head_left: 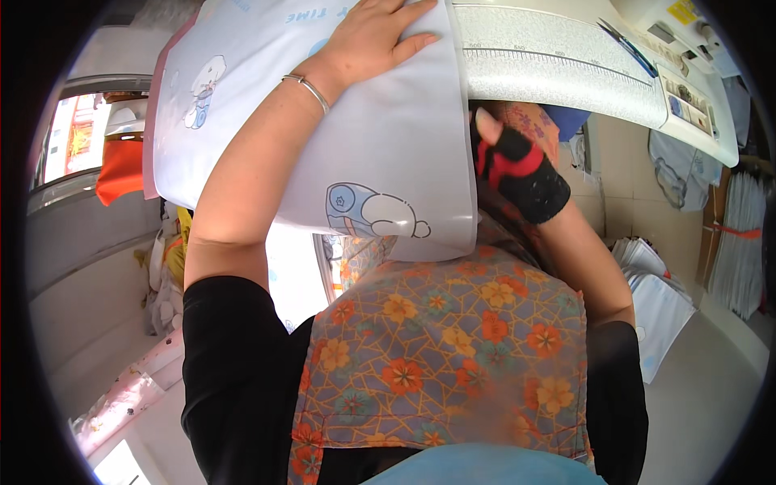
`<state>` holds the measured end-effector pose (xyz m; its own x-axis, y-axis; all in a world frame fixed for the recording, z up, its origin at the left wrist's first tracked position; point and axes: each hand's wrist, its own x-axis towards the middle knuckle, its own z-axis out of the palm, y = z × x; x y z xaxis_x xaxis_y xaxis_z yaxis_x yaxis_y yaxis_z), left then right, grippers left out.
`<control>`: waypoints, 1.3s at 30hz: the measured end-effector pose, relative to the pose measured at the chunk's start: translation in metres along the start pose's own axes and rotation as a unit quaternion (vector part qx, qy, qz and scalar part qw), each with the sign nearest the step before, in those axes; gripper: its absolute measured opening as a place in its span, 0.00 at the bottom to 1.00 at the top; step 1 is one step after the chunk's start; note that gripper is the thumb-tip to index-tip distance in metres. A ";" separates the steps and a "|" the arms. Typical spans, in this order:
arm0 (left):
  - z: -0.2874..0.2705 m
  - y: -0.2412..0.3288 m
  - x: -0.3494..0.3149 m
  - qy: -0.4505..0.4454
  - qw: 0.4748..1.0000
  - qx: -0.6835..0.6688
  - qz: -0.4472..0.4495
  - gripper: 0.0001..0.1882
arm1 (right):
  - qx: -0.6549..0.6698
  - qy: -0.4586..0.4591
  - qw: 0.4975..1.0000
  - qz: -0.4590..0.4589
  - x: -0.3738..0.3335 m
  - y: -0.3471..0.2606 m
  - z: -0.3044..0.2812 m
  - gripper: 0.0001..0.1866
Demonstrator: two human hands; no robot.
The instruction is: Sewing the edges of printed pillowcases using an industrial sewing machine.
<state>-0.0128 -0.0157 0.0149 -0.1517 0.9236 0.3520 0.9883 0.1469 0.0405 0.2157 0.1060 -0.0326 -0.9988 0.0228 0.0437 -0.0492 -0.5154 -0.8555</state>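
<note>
In the head view, the left hand's fingers lie spread on a white cartoon-printed sheet, some tips cut off above. Blue upside-down lettering sits left of them, a numbered ruler scale right. The gloved right hand's fingers, below the desk, are mostly hidden; I cannot tell their state.

Blue lettering on white sheet, ruler numbers on table, yellow label on machine
</note>
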 end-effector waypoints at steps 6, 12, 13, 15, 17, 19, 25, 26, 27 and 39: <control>0.001 0.001 0.002 -0.008 1.000 -0.009 -0.005 0.27 | -0.177 0.072 0.982 0.005 0.020 0.015 -0.008 0.16; 0.000 0.005 0.001 0.026 0.998 -0.049 -0.006 0.23 | -0.121 0.075 0.990 0.025 0.016 0.035 -0.004 0.15; -0.007 0.013 0.007 0.023 0.998 -0.050 -0.003 0.23 | -0.118 0.079 0.990 0.023 0.015 0.031 -0.004 0.15; -0.024 0.031 0.012 -0.051 0.991 0.034 0.116 0.24 | -0.418 0.103 0.900 -0.067 0.014 0.025 -0.002 0.16; -0.022 0.048 0.007 -0.038 0.990 0.013 0.132 0.17 | -0.356 0.118 0.925 -0.065 0.008 0.021 0.006 0.15; -0.026 0.063 0.005 -0.005 0.992 -0.043 0.115 0.13 | -0.293 0.132 0.945 -0.068 0.008 0.021 0.005 0.15; -0.029 0.052 -0.001 0.051 0.993 -0.088 0.058 0.12 | 0.131 0.111 0.979 0.113 0.012 0.018 0.002 0.14; -0.032 0.052 -0.002 0.050 0.993 -0.088 0.060 0.12 | -0.029 0.089 0.990 0.107 0.014 0.022 -0.001 0.14; -0.035 0.052 -0.005 0.047 0.993 -0.112 0.011 0.13 | -0.188 0.065 0.975 0.099 0.017 0.017 0.002 0.13; -0.036 0.053 -0.003 -0.029 0.984 -0.173 -0.027 0.12 | -0.201 0.132 0.971 0.005 0.012 0.009 0.002 0.13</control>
<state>0.0401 -0.0230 0.0496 -0.1951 0.9377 0.2875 0.9233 0.0767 0.3765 0.2037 0.0993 -0.0389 -0.9625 0.2659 -0.0531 0.0156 -0.1415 -0.9898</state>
